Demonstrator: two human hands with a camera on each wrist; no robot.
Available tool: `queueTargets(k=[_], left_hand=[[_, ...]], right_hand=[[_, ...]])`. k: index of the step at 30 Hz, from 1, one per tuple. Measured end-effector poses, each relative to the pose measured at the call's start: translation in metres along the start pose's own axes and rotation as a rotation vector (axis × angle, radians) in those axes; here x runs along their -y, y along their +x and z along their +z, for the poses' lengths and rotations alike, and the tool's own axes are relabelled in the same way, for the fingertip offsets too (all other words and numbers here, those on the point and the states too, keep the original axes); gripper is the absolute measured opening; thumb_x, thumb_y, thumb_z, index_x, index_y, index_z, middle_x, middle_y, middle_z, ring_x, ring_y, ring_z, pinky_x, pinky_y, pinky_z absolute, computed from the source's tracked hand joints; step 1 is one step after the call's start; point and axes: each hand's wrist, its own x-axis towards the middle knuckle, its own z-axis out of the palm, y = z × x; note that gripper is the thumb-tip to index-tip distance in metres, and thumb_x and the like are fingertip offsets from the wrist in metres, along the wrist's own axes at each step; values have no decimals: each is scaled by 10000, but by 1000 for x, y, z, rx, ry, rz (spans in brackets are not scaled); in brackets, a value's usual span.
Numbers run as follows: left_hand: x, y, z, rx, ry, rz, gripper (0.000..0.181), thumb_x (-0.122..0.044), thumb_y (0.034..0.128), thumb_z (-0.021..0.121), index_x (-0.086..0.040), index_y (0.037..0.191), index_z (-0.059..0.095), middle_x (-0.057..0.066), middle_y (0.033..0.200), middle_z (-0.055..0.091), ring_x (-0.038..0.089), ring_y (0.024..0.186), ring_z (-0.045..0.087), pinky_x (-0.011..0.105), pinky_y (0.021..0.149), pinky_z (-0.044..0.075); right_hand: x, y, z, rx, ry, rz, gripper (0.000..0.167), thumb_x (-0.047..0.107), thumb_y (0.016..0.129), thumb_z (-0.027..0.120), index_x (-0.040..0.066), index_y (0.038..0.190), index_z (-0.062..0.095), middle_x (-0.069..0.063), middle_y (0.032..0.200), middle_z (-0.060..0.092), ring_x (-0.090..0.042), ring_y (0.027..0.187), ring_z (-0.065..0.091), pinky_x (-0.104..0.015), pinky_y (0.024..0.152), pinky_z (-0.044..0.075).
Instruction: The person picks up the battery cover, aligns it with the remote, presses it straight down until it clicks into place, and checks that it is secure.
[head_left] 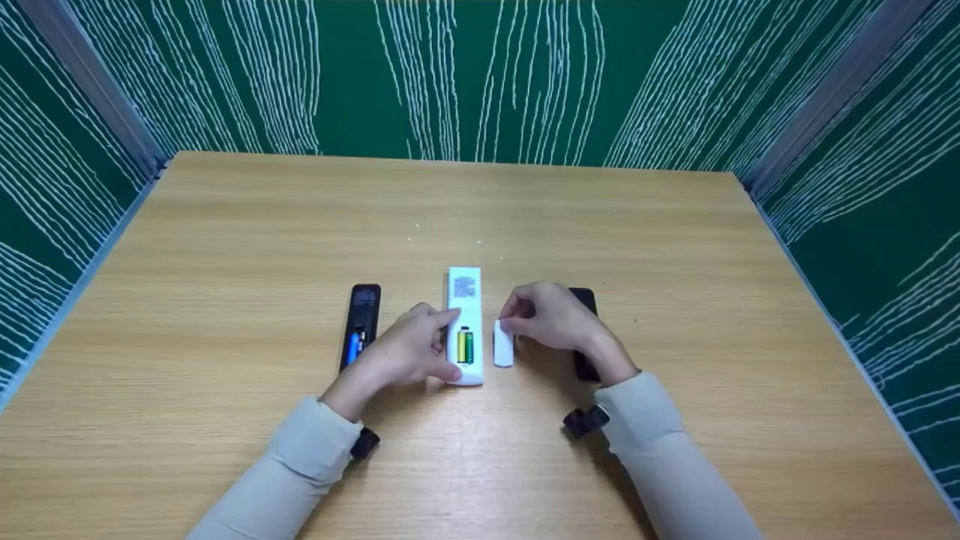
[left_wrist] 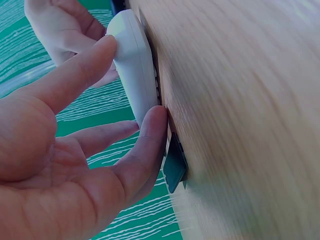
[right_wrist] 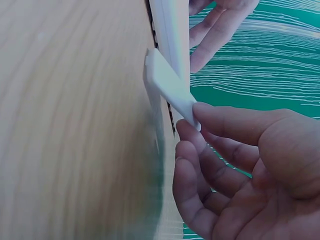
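While your left hand [head_left: 405,346] grips the white remote control [head_left: 465,309] from its left side, your right hand [head_left: 553,315] pinches a white battery cover [head_left: 503,345] between thumb and fingers. The remote lies near the middle of the desk [head_left: 247,240], back side up, with a printed patch toward its far end and its battery compartment uncovered. In there you have a yellow battery [head_left: 461,347] and a green battery [head_left: 470,349] side by side. Your left thumb presses near the close end of the remote, and another fingertip touches it farther up the same side.

The cover is just to the right of the remote, apart from it; the right wrist view shows it slanted, with your thumb and fingers at one end. Whether its other end touches the wood, you cannot tell from here.

To the left of your left hand lies a black remote control [head_left: 365,298], its bay uncovered too, with a blue battery [head_left: 353,347] showing. Under your right wrist there is a black object [head_left: 586,367], mostly hidden by the hand and forearm. A few white specks [head_left: 418,225] dot the wood beyond the remotes.
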Motion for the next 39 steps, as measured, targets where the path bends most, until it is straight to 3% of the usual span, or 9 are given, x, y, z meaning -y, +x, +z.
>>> queueTargets(k=[14, 39], left_hand=[[1, 1, 1, 2, -7, 12, 986, -67, 804, 922, -87, 1637, 396, 106, 1256, 526, 221, 1066, 554, 333, 930, 511], [0, 0, 0, -5, 10, 21, 1027, -59, 769, 939, -82, 1637, 391, 119, 1237, 532, 221, 1051, 563, 346, 953, 516]], right_hand=[[2, 0, -1, -34, 33, -35, 74, 168, 973, 779, 96, 978, 762, -8, 901, 718, -156, 770, 589, -301, 695, 476], [9, -1, -3, -93, 107, -68, 43, 112, 988, 752, 77, 1012, 754, -33, 937, 721, -203, 851, 636, -293, 727, 503]])
